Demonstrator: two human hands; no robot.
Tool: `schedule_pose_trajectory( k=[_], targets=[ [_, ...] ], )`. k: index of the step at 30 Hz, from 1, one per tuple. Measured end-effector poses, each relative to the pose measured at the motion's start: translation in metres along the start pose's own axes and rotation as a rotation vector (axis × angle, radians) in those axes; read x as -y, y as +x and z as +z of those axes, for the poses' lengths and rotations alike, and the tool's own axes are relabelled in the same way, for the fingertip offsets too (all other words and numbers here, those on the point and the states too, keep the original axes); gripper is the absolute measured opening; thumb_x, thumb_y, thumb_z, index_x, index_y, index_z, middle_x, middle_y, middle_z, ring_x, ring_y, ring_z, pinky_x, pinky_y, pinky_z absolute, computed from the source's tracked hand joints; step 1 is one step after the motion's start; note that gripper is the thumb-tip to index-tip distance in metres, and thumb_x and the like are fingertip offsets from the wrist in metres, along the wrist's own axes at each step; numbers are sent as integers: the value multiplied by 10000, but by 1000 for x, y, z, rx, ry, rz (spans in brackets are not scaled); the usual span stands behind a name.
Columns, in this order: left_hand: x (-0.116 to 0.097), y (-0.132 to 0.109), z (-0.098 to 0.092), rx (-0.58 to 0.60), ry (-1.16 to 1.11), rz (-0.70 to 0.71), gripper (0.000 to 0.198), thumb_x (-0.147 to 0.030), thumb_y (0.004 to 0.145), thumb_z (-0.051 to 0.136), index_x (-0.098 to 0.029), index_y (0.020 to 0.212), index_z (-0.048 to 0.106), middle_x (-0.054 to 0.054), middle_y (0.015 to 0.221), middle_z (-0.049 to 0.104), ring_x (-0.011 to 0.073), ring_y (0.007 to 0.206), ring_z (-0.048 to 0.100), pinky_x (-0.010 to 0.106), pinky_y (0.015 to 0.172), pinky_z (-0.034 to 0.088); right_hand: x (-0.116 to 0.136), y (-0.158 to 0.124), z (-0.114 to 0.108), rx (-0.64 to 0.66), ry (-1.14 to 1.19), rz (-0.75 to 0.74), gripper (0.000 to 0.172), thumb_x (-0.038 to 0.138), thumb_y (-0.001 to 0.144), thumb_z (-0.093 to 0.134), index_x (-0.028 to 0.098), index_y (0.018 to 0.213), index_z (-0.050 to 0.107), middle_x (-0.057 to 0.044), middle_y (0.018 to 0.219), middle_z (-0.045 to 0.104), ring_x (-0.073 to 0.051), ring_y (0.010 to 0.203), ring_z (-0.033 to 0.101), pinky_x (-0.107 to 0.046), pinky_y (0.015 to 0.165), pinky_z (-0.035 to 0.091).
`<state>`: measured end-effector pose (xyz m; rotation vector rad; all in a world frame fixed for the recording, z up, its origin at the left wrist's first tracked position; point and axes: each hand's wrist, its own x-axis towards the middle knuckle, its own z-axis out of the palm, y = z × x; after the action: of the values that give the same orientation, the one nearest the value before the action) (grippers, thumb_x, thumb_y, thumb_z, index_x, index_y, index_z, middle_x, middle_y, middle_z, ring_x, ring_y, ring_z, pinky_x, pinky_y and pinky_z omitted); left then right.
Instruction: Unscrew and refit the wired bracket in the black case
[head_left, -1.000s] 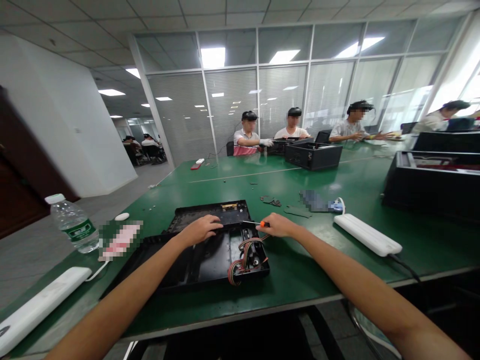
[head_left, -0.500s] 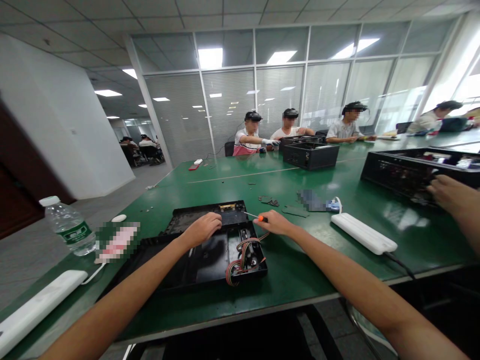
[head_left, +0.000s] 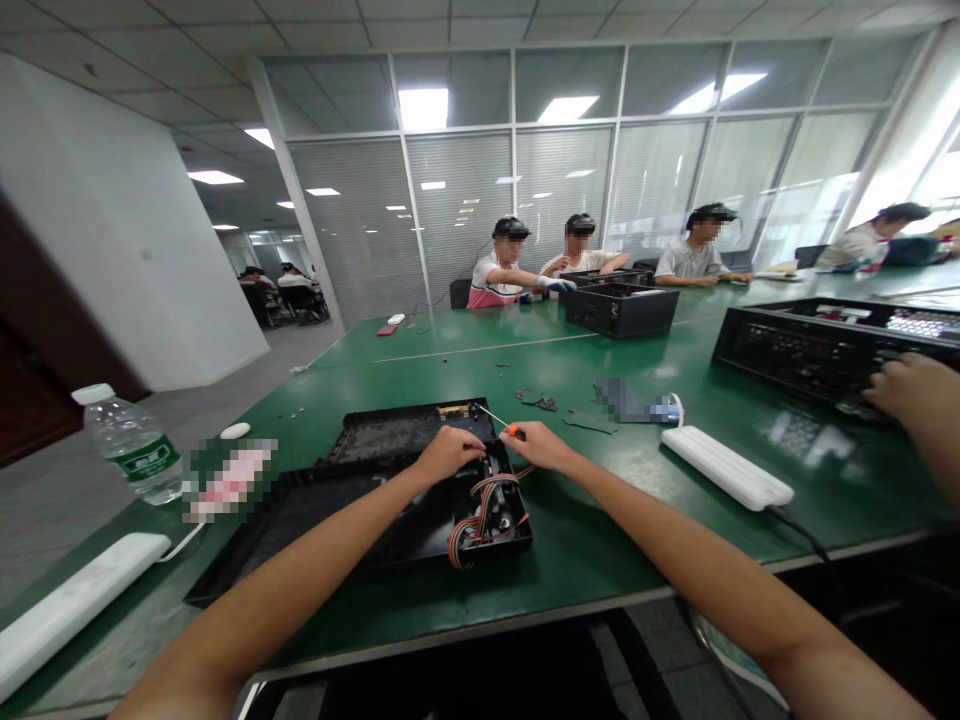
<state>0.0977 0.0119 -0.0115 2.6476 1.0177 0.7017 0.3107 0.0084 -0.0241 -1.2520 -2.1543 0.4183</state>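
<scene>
A screwdriver [head_left: 514, 431] with an orange and black handle is gripped in my right hand [head_left: 545, 446], its thin shaft pointing up and left toward the far panel's corner. My left hand [head_left: 450, 455] has its fingers drawn together over the right part of the black case [head_left: 420, 535]; what they pinch, if anything, is hidden. Behind that lies a black panel [head_left: 382, 432] with a small brass-coloured strip [head_left: 454, 410] near its far edge. A bundle of striped multicoloured wires [head_left: 484, 505] loops over the metal parts at the case's right end.
On the left are a water bottle [head_left: 139, 450] and a white power strip [head_left: 79, 605]. Another power strip [head_left: 726, 468] lies to the right. Dark scraps [head_left: 536, 400] sit beyond my hands. A co-worker's hand [head_left: 911, 390] touches a black computer case [head_left: 810, 355]. People sit across the green table [head_left: 592, 520].
My left hand has moved right, closer to my right hand. The right hand has shifted slightly left with the screwdriver, whose shaft now points more steeply upward.
</scene>
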Motion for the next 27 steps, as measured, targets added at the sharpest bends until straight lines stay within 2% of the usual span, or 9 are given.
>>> schedule_pose_trajectory(
  k=[7, 12, 16, 18, 20, 21, 23, 25, 27],
  targets=[
    [6, -5, 6, 41, 39, 170, 174, -214, 832, 524, -149, 895, 673, 46, 935, 675, 136, 882, 614, 223, 837, 443, 3, -1, -12, -121, 14, 14, 385, 463, 829, 384, 160, 673, 563, -6, 602, 554, -128, 573, 486, -235, 572, 329],
    [9, -8, 5, 47, 59, 267, 203, -198, 870, 466, -142, 929, 652, 59, 965, 661, 133, 912, 603, 245, 858, 444, -10, 3, -18, -224, 115, 37, 244, 320, 786, 441, 169, 973, 482, -22, 826, 548, -145, 737, 499, -253, 677, 375],
    [9, -8, 5, 62, 71, 281, 204, -198, 877, 454, -142, 933, 641, 59, 973, 654, 133, 922, 595, 252, 862, 441, -16, 3, -32, -115, 193, -62, 297, 235, 724, 478, 153, 1009, 457, -34, 897, 510, -135, 780, 477, -262, 699, 396],
    [9, -8, 5, 78, 71, 288, 195, -188, 875, 452, -143, 930, 634, 54, 970, 649, 129, 923, 588, 247, 864, 434, -15, 0, -46, 2, 254, -122, 313, 284, 731, 506, 154, 1016, 497, -32, 890, 527, -126, 742, 488, -256, 665, 405],
    [8, -9, 5, 87, 78, 289, 177, -182, 870, 456, -142, 920, 621, 51, 961, 639, 130, 916, 578, 247, 859, 428, -11, -3, -61, 71, 321, -105, 360, 369, 768, 493, 162, 1061, 515, -19, 803, 554, -110, 623, 493, -234, 564, 396],
    [8, -9, 5, 87, 86, 282, 165, -182, 867, 461, -141, 925, 610, 51, 952, 632, 132, 904, 573, 250, 850, 428, -9, -5, -67, 59, 344, -68, 386, 412, 785, 471, 164, 1078, 515, -7, 734, 555, -101, 551, 479, -221, 505, 372],
    [6, -10, 6, 86, 113, 264, 153, -178, 860, 470, -139, 963, 576, 51, 937, 611, 137, 885, 557, 256, 833, 427, -6, -7, -75, -60, 351, 7, 404, 479, 813, 411, 160, 1027, 534, 16, 613, 530, -93, 454, 443, -208, 440, 321],
    [3, -11, 6, 92, 154, 261, 156, -166, 857, 462, -137, 988, 542, 55, 934, 584, 145, 886, 534, 267, 835, 419, -4, -7, -77, -208, 286, 3, 419, 505, 838, 343, 152, 848, 568, 15, 558, 506, -98, 460, 449, -213, 458, 318],
    [-1, -12, 7, 110, 206, 270, 143, -151, 860, 436, -135, 975, 519, 63, 935, 556, 154, 886, 511, 278, 838, 410, -2, -7, -76, -292, 164, -57, 473, 496, 861, 290, 152, 678, 559, 0, 547, 504, -110, 508, 466, -224, 507, 329]
  ],
)
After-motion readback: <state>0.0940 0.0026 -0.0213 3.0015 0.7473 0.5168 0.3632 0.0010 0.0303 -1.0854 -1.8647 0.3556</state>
